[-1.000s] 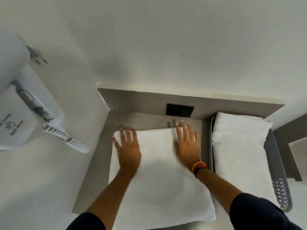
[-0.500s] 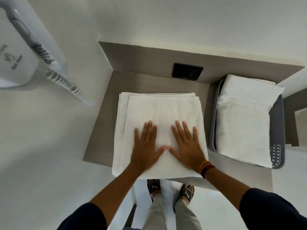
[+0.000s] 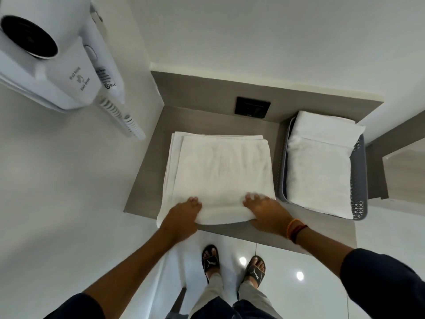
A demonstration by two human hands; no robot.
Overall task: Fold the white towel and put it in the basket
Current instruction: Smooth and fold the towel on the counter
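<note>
Both hands have slid back from the towel's middle to its near edge. The left hand (image 3: 181, 216) and right hand (image 3: 264, 211) curl around the folded white towel (image 3: 220, 173) on the grey shelf (image 3: 149, 176), beside the basket (image 3: 360, 180).

The thumbs of the left hand (image 3: 181, 216) and right hand (image 3: 264, 212) are out of sight, perhaps tucked under the towel (image 3: 220, 176) at its near edge. The dryer (image 3: 57, 65) is cut off by the top and left edges, and its small print is too fine to read. A second towel (image 3: 319, 166) hides the floor of the basket (image 3: 358, 180).
</note>
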